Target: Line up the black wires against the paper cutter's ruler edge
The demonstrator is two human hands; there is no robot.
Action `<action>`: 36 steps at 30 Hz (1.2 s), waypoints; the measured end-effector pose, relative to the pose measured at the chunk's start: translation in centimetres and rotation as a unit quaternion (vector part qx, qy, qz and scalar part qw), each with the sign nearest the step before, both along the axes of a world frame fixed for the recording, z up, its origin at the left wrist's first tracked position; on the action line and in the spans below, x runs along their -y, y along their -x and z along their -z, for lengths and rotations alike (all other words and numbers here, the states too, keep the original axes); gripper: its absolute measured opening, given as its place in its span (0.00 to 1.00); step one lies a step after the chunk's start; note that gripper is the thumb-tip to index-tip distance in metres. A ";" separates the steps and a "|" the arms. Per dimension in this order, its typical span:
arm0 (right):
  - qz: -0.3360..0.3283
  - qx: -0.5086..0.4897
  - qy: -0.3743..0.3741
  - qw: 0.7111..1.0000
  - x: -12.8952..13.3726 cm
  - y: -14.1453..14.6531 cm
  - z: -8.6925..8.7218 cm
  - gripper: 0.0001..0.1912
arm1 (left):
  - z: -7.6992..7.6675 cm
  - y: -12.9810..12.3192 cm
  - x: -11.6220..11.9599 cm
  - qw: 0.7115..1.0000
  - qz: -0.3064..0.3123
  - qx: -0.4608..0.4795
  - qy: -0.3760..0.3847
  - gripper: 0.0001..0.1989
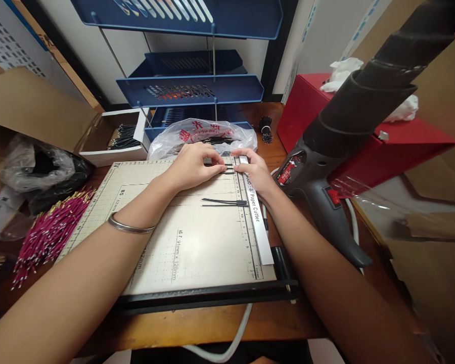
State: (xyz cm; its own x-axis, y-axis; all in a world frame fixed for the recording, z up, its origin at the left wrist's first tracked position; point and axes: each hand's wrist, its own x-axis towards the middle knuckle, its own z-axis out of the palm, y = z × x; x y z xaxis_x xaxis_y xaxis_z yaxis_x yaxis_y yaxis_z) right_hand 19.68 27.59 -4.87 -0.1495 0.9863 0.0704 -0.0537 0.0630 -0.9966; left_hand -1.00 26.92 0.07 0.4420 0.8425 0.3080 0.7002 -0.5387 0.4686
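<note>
Both hands meet near the top right of a cream paper cutter board [189, 237]. My left hand [197, 164] is curled, thumb and fingers pinched at the left end of short dark pieces [230, 169]. At their other end, my right hand [253, 171] has its fingertips on them beside the white ruler strip [256, 212]. Closer to me, a few thin black wires [223, 202] lie across the board, their right ends at the strip. Just past the hands is a clear plastic bag [163, 144] with dark wires in it.
A heat gun [326, 182] stands right of the cutter, before a red box [413, 136]. Magenta wires [56, 227] lie at the left, below an open white box [98, 151]. Blue shelves [235, 91] rise behind. A white cable [238, 333] hangs in front.
</note>
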 end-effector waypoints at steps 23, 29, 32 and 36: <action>0.009 -0.012 0.010 1.000 0.2 0.1 -0.3 0.23 | -2.7 -1.9 3.9 0.975 0.206 -0.051 0.070 0.09; 0.006 -0.002 -0.002 1.000 0.0 0.1 0.0 0.22 | -2.3 -1.3 3.5 0.980 0.187 -0.061 0.041 0.09; 0.005 -0.003 -0.008 1.000 -0.1 0.1 -0.1 0.21 | -2.0 -1.0 3.2 0.983 0.172 -0.064 0.021 0.09; 0.008 -0.011 -0.004 1.000 0.0 0.1 -0.2 0.22 | -1.6 -0.8 2.9 0.986 0.147 -0.078 -0.022 0.09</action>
State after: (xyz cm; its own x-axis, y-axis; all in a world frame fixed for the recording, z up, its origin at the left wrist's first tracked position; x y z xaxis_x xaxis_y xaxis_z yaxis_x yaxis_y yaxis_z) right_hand 19.57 27.61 -4.63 -0.1328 0.9878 0.0818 -0.0740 0.0724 -0.9946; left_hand -0.17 24.00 1.71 0.7096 0.6588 0.2499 0.5730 -0.7459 0.3395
